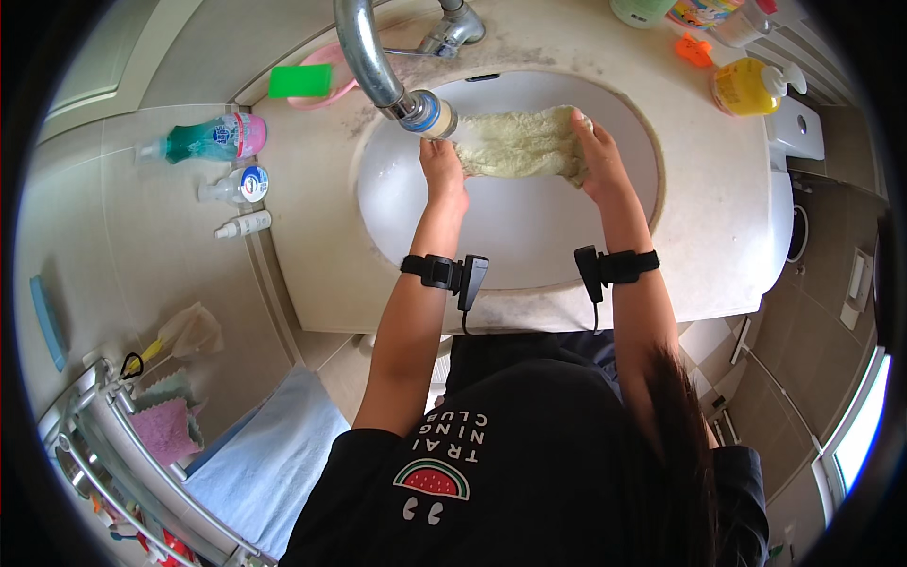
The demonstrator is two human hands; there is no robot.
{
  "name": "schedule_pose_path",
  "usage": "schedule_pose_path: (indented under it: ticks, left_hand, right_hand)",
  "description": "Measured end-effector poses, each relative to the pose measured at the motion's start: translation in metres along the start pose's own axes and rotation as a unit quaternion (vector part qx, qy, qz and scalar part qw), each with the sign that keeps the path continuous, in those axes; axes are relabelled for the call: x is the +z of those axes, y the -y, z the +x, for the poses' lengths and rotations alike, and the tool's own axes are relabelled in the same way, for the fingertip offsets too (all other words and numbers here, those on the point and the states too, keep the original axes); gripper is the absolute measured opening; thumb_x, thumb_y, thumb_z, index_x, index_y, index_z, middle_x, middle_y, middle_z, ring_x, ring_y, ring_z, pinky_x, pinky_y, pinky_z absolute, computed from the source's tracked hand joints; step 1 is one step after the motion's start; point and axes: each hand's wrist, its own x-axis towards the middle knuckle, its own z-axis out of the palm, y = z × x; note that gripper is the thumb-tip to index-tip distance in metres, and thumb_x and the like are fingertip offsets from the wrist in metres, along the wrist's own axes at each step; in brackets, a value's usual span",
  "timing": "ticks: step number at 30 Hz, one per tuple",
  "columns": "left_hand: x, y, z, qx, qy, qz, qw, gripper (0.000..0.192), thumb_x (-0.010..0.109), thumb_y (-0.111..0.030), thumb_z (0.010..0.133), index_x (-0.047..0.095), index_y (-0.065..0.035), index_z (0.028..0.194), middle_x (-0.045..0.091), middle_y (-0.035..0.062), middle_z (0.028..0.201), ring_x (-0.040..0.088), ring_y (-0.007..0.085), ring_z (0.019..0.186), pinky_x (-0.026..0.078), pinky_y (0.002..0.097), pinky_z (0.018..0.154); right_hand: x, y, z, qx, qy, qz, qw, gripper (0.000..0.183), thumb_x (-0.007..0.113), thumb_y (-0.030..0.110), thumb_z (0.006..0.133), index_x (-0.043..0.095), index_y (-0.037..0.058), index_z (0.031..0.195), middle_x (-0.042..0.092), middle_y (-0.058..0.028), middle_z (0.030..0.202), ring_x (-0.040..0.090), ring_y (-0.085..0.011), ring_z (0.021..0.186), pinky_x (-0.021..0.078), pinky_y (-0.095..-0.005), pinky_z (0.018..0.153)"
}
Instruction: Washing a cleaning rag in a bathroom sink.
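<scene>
A pale yellow-green terry cloth [521, 145] is stretched between my two hands above the oval white washbasin [538, 234]. My left hand [445, 173] grips its left end, close below the mouth of the chrome faucet [375, 64]. Its right end is held in my right hand [602, 156], with the thumb on top. The faucet's outlet overlaps the cloth's left edge, and water seems to run there, though the stream is hard to make out. Some fingers of both hands are hidden by the cloth.
At the back left lie a green sponge [300, 81] and a pink dish [333, 60]. Several bottles, including a green-and-pink one [216, 138], line the left edge. A yellow pump bottle [747, 86] and an orange toy-like object [693, 50] stand at right. A blue towel [276, 453] hangs lower left.
</scene>
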Motion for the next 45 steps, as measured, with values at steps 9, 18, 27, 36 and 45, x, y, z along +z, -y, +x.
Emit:
schedule_pose_path:
  ticks: [9, 18, 27, 36, 45]
  left_hand:
    - [-0.017, -0.002, 0.008, 0.079, -0.024, -0.057, 0.995, 0.016, 0.043, -0.022, 0.094, 0.049, -0.0080, 0.096, 0.051, -0.0007, 0.092, 0.047, 0.0092, 0.088, 0.039, 0.0274, 0.081]
    - [-0.071, -0.024, -0.001, 0.088, -0.095, -0.062, 0.990, 0.033, 0.045, -0.042, 0.091, 0.045, -0.0102, 0.100, 0.055, 0.0000, 0.097, 0.056, 0.0124, 0.086, 0.048, 0.0287, 0.068]
    - [-0.090, -0.014, -0.010, 0.084, -0.088, -0.090, 0.988, 0.034, 0.046, -0.042, 0.091, 0.045, -0.0082, 0.098, 0.055, 0.0023, 0.094, 0.057, 0.0137, 0.086, 0.049, 0.0300, 0.072]
    - [-0.026, 0.004, -0.003, 0.020, 0.019, -0.097, 0.995, 0.026, 0.050, -0.035, 0.091, 0.049, -0.0093, 0.093, 0.054, -0.0015, 0.090, 0.052, 0.0085, 0.084, 0.044, 0.0266, 0.074]
    - [0.020, 0.009, 0.004, -0.028, 0.052, -0.099, 0.993, 0.030, 0.046, -0.035, 0.092, 0.050, -0.0087, 0.107, 0.055, 0.0030, 0.105, 0.054, 0.0154, 0.098, 0.045, 0.0314, 0.084]
  right_hand:
    - [0.012, 0.002, 0.004, 0.078, 0.030, 0.057, 0.995, 0.049, 0.045, 0.044, 0.090, 0.048, 0.0020, 0.115, 0.057, -0.0102, 0.104, 0.059, -0.0223, 0.092, 0.0513, -0.0373, 0.075]
    - [0.053, -0.029, 0.016, 0.167, 0.151, 0.089, 0.970, 0.049, 0.043, 0.045, 0.091, 0.049, 0.0014, 0.113, 0.056, -0.0111, 0.107, 0.058, -0.0230, 0.094, 0.0501, -0.0374, 0.079]
    - [0.053, -0.032, -0.008, 0.184, 0.223, 0.114, 0.951, 0.047, 0.042, 0.042, 0.092, 0.047, 0.0009, 0.115, 0.056, -0.0106, 0.107, 0.057, -0.0216, 0.095, 0.0493, -0.0355, 0.082]
    - [-0.005, -0.002, -0.017, 0.118, 0.129, 0.109, 0.979, 0.048, 0.044, 0.044, 0.091, 0.050, 0.0019, 0.114, 0.058, -0.0099, 0.107, 0.058, -0.0206, 0.096, 0.0485, -0.0338, 0.082]
    - [-0.010, 0.004, -0.011, 0.006, 0.024, 0.098, 0.995, 0.050, 0.045, 0.045, 0.090, 0.053, 0.0004, 0.110, 0.060, -0.0097, 0.100, 0.060, -0.0202, 0.089, 0.0504, -0.0352, 0.073]
